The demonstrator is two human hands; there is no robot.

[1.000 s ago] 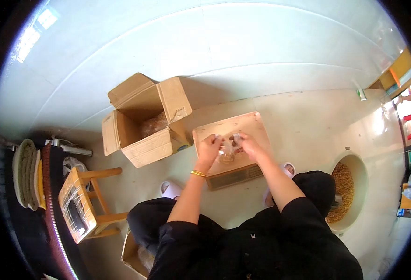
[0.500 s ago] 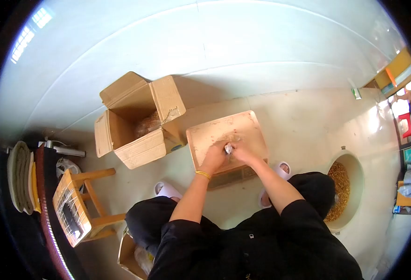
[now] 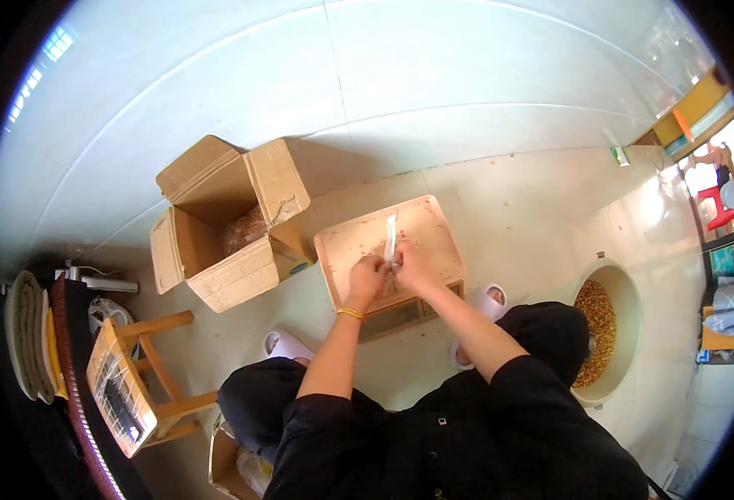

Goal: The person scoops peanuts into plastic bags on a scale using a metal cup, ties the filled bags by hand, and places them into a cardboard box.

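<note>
Over a pinkish tray (image 3: 342, 250), which rests on a box in front of me, both hands are close together. My left hand (image 3: 370, 277), with a yellow bracelet at its wrist, is closed on a clear plastic bag (image 3: 391, 237). Beside it on the right, my right hand (image 3: 411, 265) is closed on the same bag. A whitish strip of the plastic stands out above the fingers. Part of the bag is hidden by the hands. Small reddish-brown bits lie scattered on the tray.
An open cardboard box (image 3: 233, 279) with bagged contents stands left of the tray. A wooden stool (image 3: 162, 408) is at the lower left, another box (image 3: 227, 467) by my leg. At the right is a round tub (image 3: 629, 333) of yellow-brown pieces. A wall (image 3: 417, 75) rises behind.
The hands first held the bag apart, then came together at it. A whitish strip of plastic now points up from them. The whole view has shifted somewhat.
</note>
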